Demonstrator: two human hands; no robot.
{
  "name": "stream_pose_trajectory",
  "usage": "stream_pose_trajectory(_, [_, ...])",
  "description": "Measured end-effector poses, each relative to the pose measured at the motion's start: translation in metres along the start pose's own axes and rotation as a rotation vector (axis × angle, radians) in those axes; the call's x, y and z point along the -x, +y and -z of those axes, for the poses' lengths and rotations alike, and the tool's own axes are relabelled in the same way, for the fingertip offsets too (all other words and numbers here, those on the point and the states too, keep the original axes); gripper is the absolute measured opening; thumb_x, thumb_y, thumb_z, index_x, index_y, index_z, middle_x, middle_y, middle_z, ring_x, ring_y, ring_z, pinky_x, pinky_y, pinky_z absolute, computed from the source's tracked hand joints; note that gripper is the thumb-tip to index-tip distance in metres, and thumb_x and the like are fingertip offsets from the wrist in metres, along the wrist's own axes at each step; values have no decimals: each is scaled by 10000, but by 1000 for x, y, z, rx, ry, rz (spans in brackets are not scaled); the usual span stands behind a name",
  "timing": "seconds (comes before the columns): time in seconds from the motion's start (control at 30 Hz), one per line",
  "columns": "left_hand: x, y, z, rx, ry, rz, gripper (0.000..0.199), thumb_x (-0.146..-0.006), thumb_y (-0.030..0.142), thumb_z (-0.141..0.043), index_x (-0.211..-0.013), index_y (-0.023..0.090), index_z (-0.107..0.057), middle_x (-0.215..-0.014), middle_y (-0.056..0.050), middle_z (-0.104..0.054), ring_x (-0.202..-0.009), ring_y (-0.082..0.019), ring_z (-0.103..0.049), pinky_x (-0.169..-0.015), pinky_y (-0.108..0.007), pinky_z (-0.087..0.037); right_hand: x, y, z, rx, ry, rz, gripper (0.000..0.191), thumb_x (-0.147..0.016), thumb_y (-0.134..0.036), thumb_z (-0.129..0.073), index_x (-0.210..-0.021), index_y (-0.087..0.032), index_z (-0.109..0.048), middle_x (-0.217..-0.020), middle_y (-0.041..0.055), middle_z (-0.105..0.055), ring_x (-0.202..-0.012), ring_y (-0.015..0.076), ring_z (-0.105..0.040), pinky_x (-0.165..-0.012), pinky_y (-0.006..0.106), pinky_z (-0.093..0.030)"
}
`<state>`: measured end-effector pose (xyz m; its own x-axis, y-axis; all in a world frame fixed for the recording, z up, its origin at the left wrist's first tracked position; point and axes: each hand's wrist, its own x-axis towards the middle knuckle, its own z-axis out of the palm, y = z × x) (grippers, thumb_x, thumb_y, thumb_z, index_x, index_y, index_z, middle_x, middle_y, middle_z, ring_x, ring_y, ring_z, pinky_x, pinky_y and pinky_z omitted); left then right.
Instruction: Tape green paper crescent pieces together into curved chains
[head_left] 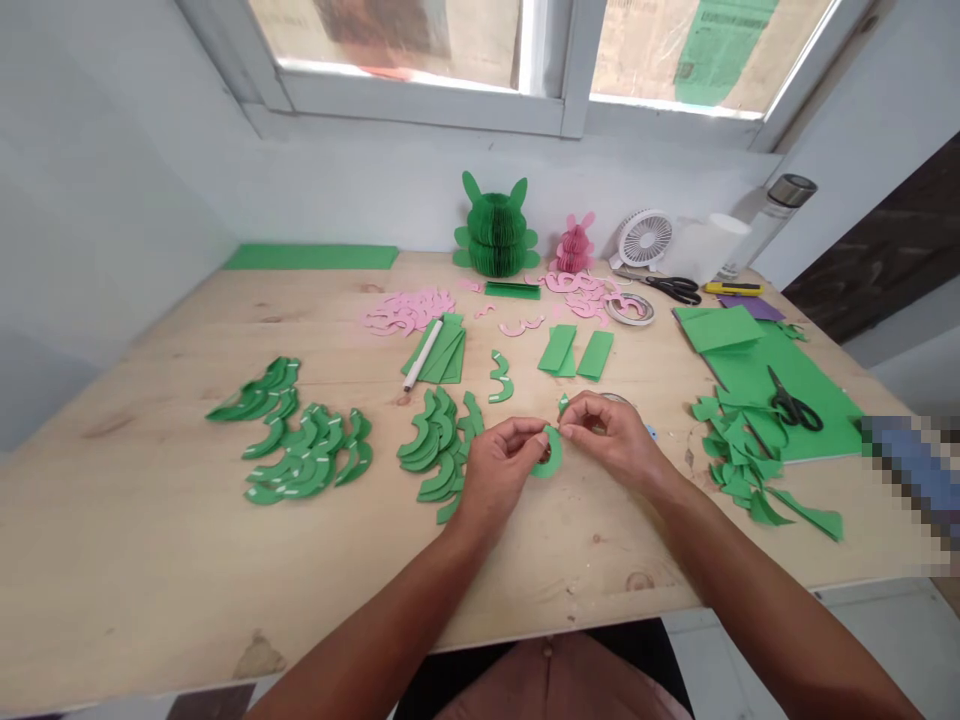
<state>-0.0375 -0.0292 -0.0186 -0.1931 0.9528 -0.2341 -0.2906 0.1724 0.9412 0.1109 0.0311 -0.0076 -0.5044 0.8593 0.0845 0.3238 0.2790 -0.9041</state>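
My left hand [504,470] is closed, thumb and fingers pinching a curved green paper piece [553,458] just above the wooden table. Right beside the upper end of that piece, my right hand [606,432] is closed in a pinch; whatever lies between its fingertips is too small to make out. A green paper tip [563,403] shows behind the right fingers. Partly hidden by the right hand is a tape roll [616,399]. Close to my left hand lies a pile of wavy green paper cutouts [435,445]. Another wavy cutout [500,378] with white strips lies farther back.
More green cutouts [307,455] lie at left. Green scraps [739,450], black scissors [793,405] and green sheets [810,390] are at right. Behind are a white pen [424,355], pink cutouts [409,310], a green honeycomb paper figure [496,235], a fan [645,238] and a yellow cutter [733,289].
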Motion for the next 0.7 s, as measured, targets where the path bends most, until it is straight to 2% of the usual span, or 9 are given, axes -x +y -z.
stream_pose_trajectory(0.13, [0,-2,0,19,-18,42,155,-605,268,-691,-686,143,-648,-551,19,-575,-499,-91,-493,-499,-218,-426,1,0,0,-12,2,9,105,-775,-270,-588,-735,-173,-596,-747,22,-591,-715,139,-541,-648,269,-443])
stream_pose_trajectory(0.33, [-1,-2,1,26,35,6,132,-620,264,-686,-664,143,-652,-581,4,-602,-541,-104,-525,-511,-213,-428,2,-3,-1,-30,-4,62,101,-776,-273,-594,-745,-177,-596,-987,79,-574,-983,197,-550,-728,293,-456])
stream_pose_trajectory(0.5, [0,0,1,6,39,-16,124,-634,269,-672,-662,149,-673,-578,1,-604,-566,-111,-531,-537,-221,-428,2,-4,-4,0,-57,41,104,-799,-271,-572,-755,-180,-595,-981,68,-559,-858,166,-564,-719,295,-458])
stream_pose_trajectory(0.7, [0,-1,1,11,21,-5,140,-631,285,-676,-672,152,-683,-586,-3,-616,-577,-118,-549,-579,-239,-445,2,1,-7,31,-30,50,100,-801,-275,-569,-772,-186,-603,-968,63,-574,-878,175,-569,-734,298,-460])
